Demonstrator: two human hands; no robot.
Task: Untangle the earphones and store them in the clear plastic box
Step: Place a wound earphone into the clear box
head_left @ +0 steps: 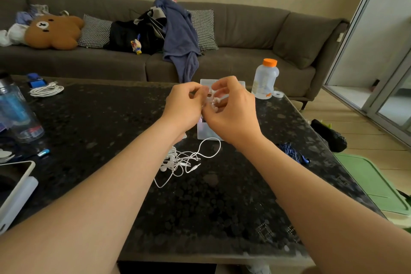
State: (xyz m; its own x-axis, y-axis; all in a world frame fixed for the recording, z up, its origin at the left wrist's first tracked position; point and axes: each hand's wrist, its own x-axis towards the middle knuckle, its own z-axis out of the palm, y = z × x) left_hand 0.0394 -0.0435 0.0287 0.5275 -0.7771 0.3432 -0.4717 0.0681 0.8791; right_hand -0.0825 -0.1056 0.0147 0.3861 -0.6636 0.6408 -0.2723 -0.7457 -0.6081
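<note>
hands: left hand (184, 107) and right hand (231, 115) both pinch earphones (175, 160) over clear plastic box (205, 132)
box: contents hidden by hands
edges: box well apart from table (200, 218) near edge

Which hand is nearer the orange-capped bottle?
Right. The right hand is close to the orange-capped bottle, toward its near left; the left hand lies farther left, past the right hand. Both pinch the white earphones.

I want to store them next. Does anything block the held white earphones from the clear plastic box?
Nothing visible: the left hand and right hand pinch the white earphones in front of the clear plastic box.
</note>
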